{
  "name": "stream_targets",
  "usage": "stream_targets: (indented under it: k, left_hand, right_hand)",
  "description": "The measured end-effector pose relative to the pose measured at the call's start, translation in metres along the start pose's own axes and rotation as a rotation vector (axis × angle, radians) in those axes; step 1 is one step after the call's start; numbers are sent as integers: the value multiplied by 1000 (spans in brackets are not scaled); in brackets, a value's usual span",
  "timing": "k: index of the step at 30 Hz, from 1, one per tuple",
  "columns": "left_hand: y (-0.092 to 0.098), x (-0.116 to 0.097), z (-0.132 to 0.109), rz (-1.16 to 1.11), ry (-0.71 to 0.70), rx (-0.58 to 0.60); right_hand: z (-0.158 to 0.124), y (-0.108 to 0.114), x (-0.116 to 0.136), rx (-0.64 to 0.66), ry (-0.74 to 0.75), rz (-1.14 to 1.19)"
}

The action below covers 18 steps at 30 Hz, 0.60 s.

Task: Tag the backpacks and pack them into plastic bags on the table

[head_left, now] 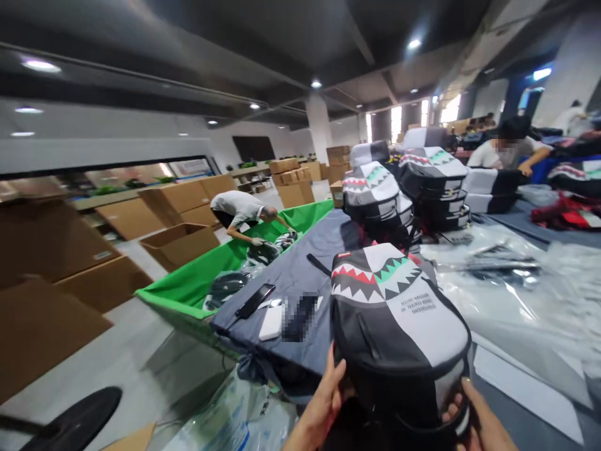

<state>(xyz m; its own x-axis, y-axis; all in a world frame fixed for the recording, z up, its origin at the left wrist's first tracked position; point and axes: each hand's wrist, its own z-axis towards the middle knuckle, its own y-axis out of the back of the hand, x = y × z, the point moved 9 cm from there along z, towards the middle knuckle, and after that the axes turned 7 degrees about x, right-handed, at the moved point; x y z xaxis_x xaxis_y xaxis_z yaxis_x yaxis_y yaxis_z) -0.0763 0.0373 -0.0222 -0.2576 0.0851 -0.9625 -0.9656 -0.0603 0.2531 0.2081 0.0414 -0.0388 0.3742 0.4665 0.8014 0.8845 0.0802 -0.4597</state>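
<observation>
A black, grey and white backpack (399,326) with a red and green shark-tooth pattern lies front side up at the near edge of the table. At its left side my left hand (326,394) grips the lower edge, thumb up against the fabric. My right hand (476,413) holds the near right corner, with fingertips showing at the side. The bag's underside is dark and partly hidden. Beyond it, more backpacks (370,191) of the same pattern are piled in stacks.
Clear plastic bags (507,275) and white sheets (526,388) lie to the right. A phone (255,300) and a white box-like item (271,321) rest on the grey tablecloth (310,263). A co-worker (241,210) bends over a green bin (183,285); another person (509,150) works behind the stacks. Cardboard boxes (181,247) stand left.
</observation>
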Motion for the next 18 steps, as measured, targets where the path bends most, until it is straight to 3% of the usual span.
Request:
stream_targets:
  k: [2, 3, 5, 7, 9, 11, 12, 15, 18]
  left_hand:
    - [12, 12, -5, -277, 168, 8]
    - [23, 9, -3, -203, 203, -30]
    - [45, -20, 1, 150, 126, -159]
    - [42, -72, -6, 493, -130, -264]
    - [-2, -120, -27, 718, -478, -220]
    - [-67, -143, -54, 855, -779, -59]
    - [-96, -145, -63, 917, -846, -16]
    - [-148, -130, -63, 1083, -816, -88]
    - [-167, -113, -52, 1147, -780, -148]
  right_hand:
    - [-5, -1, -17, 7, -27, 15]
    - [-5, -3, -21, 39, -38, -10]
    - [-4, -5, -24, 149, -91, -158]
    - [-2, 13, -7, 182, -64, -435]
    - [2, 46, 36, 74, 146, -777]
    - [2, 85, 87, -132, 403, -1054]
    - [5, 105, 105, -220, 448, -1145]
    - [30, 147, 126, -253, 383, -1273]
    - [49, 165, 127, -260, 324, -1311]
